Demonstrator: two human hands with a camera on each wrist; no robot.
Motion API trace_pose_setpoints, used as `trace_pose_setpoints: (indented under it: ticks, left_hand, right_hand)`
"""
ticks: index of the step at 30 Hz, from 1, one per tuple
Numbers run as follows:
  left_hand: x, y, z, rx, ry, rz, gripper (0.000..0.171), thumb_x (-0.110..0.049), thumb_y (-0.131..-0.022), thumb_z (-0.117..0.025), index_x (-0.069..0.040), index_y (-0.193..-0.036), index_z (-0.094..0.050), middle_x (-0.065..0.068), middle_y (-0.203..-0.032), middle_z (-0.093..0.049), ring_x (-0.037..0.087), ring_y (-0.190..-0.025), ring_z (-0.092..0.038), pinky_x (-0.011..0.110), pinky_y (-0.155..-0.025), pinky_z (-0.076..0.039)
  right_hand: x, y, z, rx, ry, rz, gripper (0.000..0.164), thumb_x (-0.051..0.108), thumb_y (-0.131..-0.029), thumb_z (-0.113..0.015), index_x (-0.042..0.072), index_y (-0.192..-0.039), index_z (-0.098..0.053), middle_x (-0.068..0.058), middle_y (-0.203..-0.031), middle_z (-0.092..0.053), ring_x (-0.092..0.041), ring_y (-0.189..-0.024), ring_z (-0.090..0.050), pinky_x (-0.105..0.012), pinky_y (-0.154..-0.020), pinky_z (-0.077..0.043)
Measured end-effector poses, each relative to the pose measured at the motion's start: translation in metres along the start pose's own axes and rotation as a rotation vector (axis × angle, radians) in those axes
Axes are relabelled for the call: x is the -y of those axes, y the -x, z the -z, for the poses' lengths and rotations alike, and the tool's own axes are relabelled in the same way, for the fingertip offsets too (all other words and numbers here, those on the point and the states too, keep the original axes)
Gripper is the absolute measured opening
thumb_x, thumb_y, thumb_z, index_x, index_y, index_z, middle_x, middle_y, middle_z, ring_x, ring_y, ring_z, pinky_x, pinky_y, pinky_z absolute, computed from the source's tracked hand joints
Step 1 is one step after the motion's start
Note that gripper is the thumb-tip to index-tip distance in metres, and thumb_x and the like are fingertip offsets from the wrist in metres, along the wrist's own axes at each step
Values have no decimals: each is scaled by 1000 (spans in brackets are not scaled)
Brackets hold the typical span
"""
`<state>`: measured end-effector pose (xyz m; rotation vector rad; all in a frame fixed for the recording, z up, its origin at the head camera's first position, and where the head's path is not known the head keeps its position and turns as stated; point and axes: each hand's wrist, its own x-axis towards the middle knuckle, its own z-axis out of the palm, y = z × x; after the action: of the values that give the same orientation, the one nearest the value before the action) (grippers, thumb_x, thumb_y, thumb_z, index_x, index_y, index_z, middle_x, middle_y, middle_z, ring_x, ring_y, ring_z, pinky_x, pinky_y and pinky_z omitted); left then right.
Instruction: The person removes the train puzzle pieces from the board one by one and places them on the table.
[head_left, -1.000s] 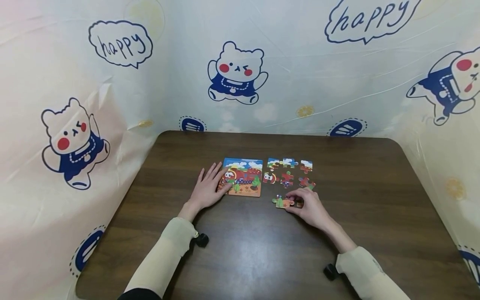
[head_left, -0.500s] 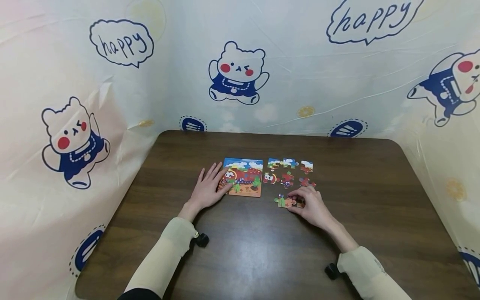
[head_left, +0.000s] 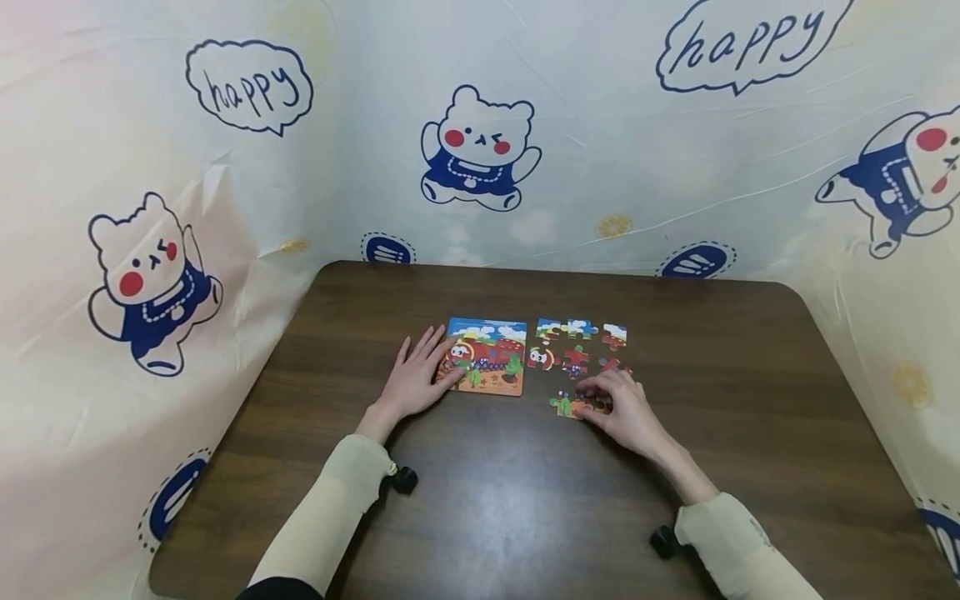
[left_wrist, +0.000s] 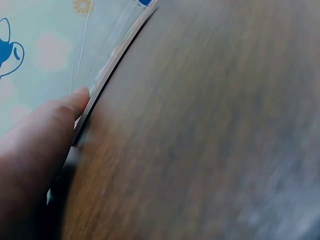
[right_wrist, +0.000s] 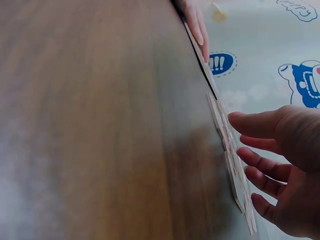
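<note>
My left hand [head_left: 411,385] rests with fingers spread over the left edge of a square picture board [head_left: 497,382] showing a red cartoon scene. In the left wrist view the thumb [left_wrist: 60,117] lies along the board's edge. My right hand [head_left: 626,417] bends over the bottom row of jigsaw puzzle pieces, thumb at the near side and index finger at the far side. A puzzle piece with a green cactus [head_left: 563,406] shows left of those fingertips; the row's right part is hidden under the hand. Edge-on pieces [right_wrist: 232,170] lie below the fingertips in the right wrist view.
Behind the right hand lie a piece with a cartoon eye face [head_left: 540,358], a red piece [head_left: 576,360], and several sky pieces [head_left: 579,328]. A brown wooden table [head_left: 480,500] carries everything. A printed curtain [head_left: 337,167] hangs around its back and sides.
The cactus piece has shifted slightly right, against the pieces under my right hand, whose fingers moved a little right too. My left hand has stayed on the board.
</note>
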<state>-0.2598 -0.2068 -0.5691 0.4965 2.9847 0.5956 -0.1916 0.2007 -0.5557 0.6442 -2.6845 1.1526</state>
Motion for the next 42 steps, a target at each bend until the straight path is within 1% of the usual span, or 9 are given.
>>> trace_pose_setpoints:
  ticks: [2,4,8,14,20,27,32,37,42]
  left_hand:
    - [1,0,1,9,15,-6,79,-67,-108,-53,-29,-175,-33,3,-187,-18,28,-176,-10,64,-140,1]
    - [3,0,1,17,29,-14,81,-68,-108,-52,-28,-175,-32,4,-187,-16,29,-176,-10,65,-140,1]
    - [8,2,6,42,55,-25,87,-71,-106,-54,-28,-177,-27,2,-188,-10,28,-176,-8,65,-140,0]
    - [8,8,19,98,30,-30,105,-78,-98,-62,-27,-179,-18,-2,-188,-11,27,-176,-8,64,-141,-5]
    - [9,13,21,140,18,-45,109,-80,-95,-64,-25,-178,-22,0,-187,-19,31,-175,-11,66,-140,-6]
    - [14,14,20,108,28,-55,106,-75,-95,-70,-25,-177,-26,0,-186,-23,31,-175,-12,65,-140,-5]
    - [15,16,20,85,41,-70,104,-71,-96,-72,-24,-177,-28,2,-185,-25,33,-175,-14,67,-139,-5]
    - [15,16,20,81,37,-67,102,-71,-96,-71,-24,-176,-29,1,-185,-25,32,-175,-14,66,-140,-5]
    - [13,16,22,71,55,-73,102,-70,-96,-72,-24,-176,-30,1,-185,-25,32,-175,-14,66,-140,-5]
  right_hand:
    - [-9,-2,-5,-30,-13,29,31,30,-93,-90,13,-117,-81,-4,-105,-76,-23,-99,-59,-41,-84,-30]
    - [-10,-5,-6,-24,-33,5,31,25,-90,-92,16,-118,-82,-1,-105,-76,-24,-102,-59,-42,-85,-30]
    - [-33,-13,-21,-11,-5,-1,35,26,-90,-93,23,-122,-80,5,-109,-75,-19,-108,-61,-42,-91,-32]
    - [-36,-26,-33,-8,37,12,40,27,-91,-93,21,-128,-78,4,-111,-79,-19,-106,-61,-46,-93,-39]
    - [-2,-41,-34,37,-60,11,38,21,-98,-86,8,-131,-75,-1,-104,-80,-22,-102,-66,-47,-96,-43]
    - [56,-75,-44,127,-106,-80,42,9,-97,-83,-1,-137,-72,-13,-113,-80,-28,-103,-68,-46,-93,-57]
    - [67,-98,-74,151,-143,-75,46,11,-99,-82,1,-143,-70,-17,-124,-78,-31,-109,-70,-49,-96,-60]
    - [58,-113,-111,118,-149,28,46,16,-99,-81,2,-142,-70,-16,-129,-78,-28,-112,-73,-44,-98,-61]
    - [72,-120,-119,107,-154,10,48,12,-94,-85,2,-139,-73,-18,-128,-78,-35,-113,-70,-59,-110,-48]
